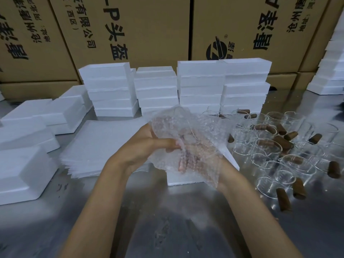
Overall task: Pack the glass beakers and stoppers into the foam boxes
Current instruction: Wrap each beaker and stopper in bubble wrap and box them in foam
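Observation:
A sheet of clear bubble wrap [195,127] is bundled between both hands above the table's middle. My left hand [149,144] grips its left side, fingers curled into the wrap. Under the wrap lies my right hand [188,159], seen only dimly through it and holding the bundle from below. What the wrap encloses is too blurred to tell. To the right stand several glass beakers [268,146], with brown stoppers [283,142] lying among and inside them. A white foam box [186,178] sits just beneath the hands.
Stacks of white foam boxes [156,90] line the back of the steel table [167,229]. More foam boxes [22,172] lie at the left, beside a pile of flat white sheets [96,146]. Big cardboard cartons [149,28] stand behind.

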